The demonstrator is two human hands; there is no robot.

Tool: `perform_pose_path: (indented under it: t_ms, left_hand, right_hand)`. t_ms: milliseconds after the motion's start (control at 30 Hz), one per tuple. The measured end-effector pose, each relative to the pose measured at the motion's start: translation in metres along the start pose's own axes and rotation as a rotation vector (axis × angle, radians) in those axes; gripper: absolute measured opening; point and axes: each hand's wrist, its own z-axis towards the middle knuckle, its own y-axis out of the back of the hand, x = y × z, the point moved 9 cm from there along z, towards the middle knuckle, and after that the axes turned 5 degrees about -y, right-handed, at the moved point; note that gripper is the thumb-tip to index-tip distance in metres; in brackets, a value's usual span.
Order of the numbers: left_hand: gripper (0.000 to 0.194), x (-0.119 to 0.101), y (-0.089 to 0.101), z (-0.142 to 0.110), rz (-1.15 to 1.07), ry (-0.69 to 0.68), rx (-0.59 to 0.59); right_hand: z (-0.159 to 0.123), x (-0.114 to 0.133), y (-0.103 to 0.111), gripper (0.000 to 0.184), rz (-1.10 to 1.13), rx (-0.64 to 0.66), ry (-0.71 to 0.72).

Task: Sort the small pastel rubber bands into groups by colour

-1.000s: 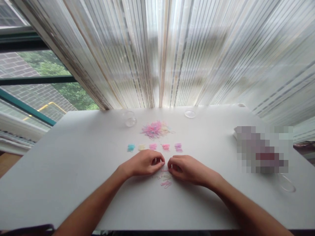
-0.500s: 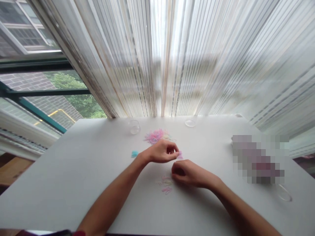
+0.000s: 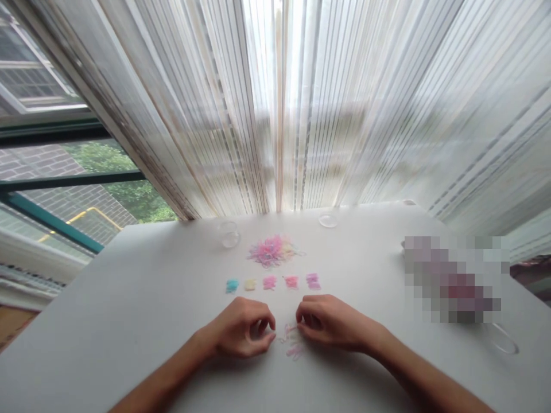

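Observation:
Small thin pastel loops that look like rubber bands [image 3: 295,351] lie in a loose little group between my hands. My left hand [image 3: 247,328] is just left of them, fingers curled, with a small gap between thumb and index fingertip and nothing visible in it. My right hand [image 3: 329,321] rests on the table at their right side, its fingertips pinched at the end of a pink rubber band [image 3: 287,330]. Beyond the hands runs a row of small sorted bundles: blue [image 3: 232,285], yellow [image 3: 250,284], pink [image 3: 270,283], coral [image 3: 291,281] and purple [image 3: 313,280].
A mixed heap of bands [image 3: 271,250] lies behind the row. A clear round container [image 3: 228,235] and a clear lid [image 3: 328,221] stand near the curtain [image 3: 297,143]. At the right is a blurred-out object [image 3: 450,281] with a loop, on the white table [image 3: 129,310].
My left hand has drawn back from the purple bundle toward me, beside the loose bands, and its fingertips have parted. My right hand stays beside the loose bands. The view has shifted slightly.

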Motion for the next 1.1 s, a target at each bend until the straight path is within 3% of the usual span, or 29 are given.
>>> perform_pose_path:
  t_ms: [133,500,800,1100]
  left_hand:
    - [0.01,-0.002,-0.002,-0.003,0.072,-0.014,0.048]
    - [0.008,-0.014,-0.007,-0.005,0.242,-0.141,-0.03]
    - [0.01,-0.005,0.0,-0.005,0.033,-0.064,-0.166]
    - [0.017,0.002,0.0,-0.005,-0.117,-0.034,-0.225]
  right_hand:
    - [0.0,0.005,-0.006,0.009,-0.02,-0.013,0.065]
    - [0.002,0.007,-0.01,0.015,-0.016,-0.1,0.13]
    - [-0.003,0.015,-0.008,0.015,-0.011,-0.273,0.218]
    - [0.0,0.015,-0.005,0.011,0.012,-0.313,0.229]
